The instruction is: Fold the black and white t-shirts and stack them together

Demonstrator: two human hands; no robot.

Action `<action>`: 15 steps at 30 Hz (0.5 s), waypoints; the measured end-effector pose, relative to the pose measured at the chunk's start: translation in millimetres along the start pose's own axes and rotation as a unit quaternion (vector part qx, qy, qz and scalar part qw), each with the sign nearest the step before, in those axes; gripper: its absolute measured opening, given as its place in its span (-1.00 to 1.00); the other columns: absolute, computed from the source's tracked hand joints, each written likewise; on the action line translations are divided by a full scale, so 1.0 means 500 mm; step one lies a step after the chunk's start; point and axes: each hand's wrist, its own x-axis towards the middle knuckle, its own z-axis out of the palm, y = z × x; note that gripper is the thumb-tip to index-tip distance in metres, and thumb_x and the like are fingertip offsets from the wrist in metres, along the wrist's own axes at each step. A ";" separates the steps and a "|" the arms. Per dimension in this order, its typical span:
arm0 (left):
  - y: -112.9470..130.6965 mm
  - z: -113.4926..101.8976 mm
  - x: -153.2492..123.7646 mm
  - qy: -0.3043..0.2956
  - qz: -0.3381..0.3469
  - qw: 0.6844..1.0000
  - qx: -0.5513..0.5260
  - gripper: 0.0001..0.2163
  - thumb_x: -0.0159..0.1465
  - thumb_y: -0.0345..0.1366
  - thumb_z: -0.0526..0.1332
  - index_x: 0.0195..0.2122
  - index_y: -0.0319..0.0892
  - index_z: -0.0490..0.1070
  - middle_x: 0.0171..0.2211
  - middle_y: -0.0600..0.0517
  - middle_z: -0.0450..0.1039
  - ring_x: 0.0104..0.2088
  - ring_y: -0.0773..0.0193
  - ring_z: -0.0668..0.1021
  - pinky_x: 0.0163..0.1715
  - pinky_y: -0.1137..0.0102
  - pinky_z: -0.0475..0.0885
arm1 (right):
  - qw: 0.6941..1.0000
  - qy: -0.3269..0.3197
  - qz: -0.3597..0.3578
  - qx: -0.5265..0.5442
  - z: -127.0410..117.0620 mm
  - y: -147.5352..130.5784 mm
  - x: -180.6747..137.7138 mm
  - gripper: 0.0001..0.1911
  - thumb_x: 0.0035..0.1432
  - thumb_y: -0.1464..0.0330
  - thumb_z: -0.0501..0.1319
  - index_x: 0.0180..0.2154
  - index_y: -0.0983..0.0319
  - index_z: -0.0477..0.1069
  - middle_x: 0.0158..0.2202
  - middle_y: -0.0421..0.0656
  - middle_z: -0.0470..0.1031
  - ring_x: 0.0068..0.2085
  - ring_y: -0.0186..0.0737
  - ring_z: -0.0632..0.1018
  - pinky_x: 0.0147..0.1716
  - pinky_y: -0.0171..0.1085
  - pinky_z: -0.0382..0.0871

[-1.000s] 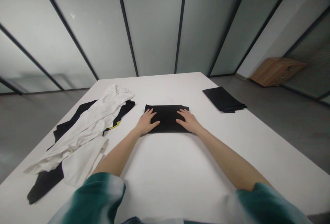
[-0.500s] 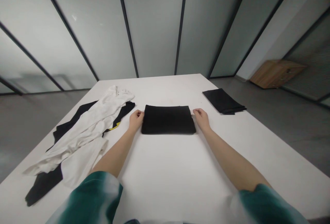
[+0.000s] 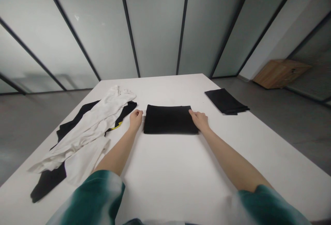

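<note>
A folded black garment [image 3: 170,119] lies flat as a neat rectangle in the middle of the table. My left hand [image 3: 136,118] is beside its left edge, a small gap away, with thumb and fingers pinched together. Whatever sits in that pinch, if anything, is too small to make out. At the opposite side, my right hand [image 3: 199,119] is closed over the garment's right edge, its fingertips on the top right corner. The fingers' undersides are hidden there.
A loose white garment [image 3: 90,131] lies over dark clothing [image 3: 49,183] with a yellow strip on the table's left. Another folded black stack [image 3: 226,101] is at the right edge of the white table [image 3: 176,176]. A wooden cabinet [image 3: 280,74] stands beyond, near frosted panels.
My right hand has moved inward from beside the garment onto its right edge. My left hand has drawn slightly away from the left edge. The view has shifted a little.
</note>
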 end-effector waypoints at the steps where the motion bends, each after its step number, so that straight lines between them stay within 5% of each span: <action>1: 0.000 0.000 0.000 0.000 -0.001 1.000 -0.001 -0.81 0.13 -0.16 0.10 -0.56 -0.12 0.28 -0.65 0.14 0.17 -0.55 0.31 0.28 -0.53 0.40 0.15 | 1.000 -0.006 -0.004 -0.005 0.000 -0.003 -0.002 -0.39 0.30 -0.05 -0.06 -0.43 0.19 0.56 -0.29 0.07 0.60 -0.07 0.12 0.54 -0.01 0.01 0.32; 9: -0.001 0.000 0.000 -0.003 0.000 1.000 0.002 -0.81 0.12 -0.15 0.10 -0.56 -0.11 0.29 -0.65 0.15 0.19 -0.56 0.31 0.28 -0.52 0.40 0.14 | 0.999 -0.047 -0.006 0.000 0.003 -0.012 0.001 -0.51 0.11 -0.03 0.21 -0.22 0.26 0.55 -0.14 0.11 0.56 -0.03 0.21 0.52 -0.03 0.09 0.36; 15: 0.002 0.006 -0.004 -0.021 0.008 1.000 0.013 -0.81 0.12 -0.18 0.12 -0.59 -0.11 0.26 -0.66 0.15 0.20 -0.56 0.32 0.30 -0.49 0.39 0.17 | 0.968 -0.115 -0.058 0.215 -0.008 -0.036 -0.005 -0.53 0.03 0.25 0.29 0.01 0.21 0.40 -0.04 -0.02 0.55 0.02 0.04 0.53 0.03 0.01 0.41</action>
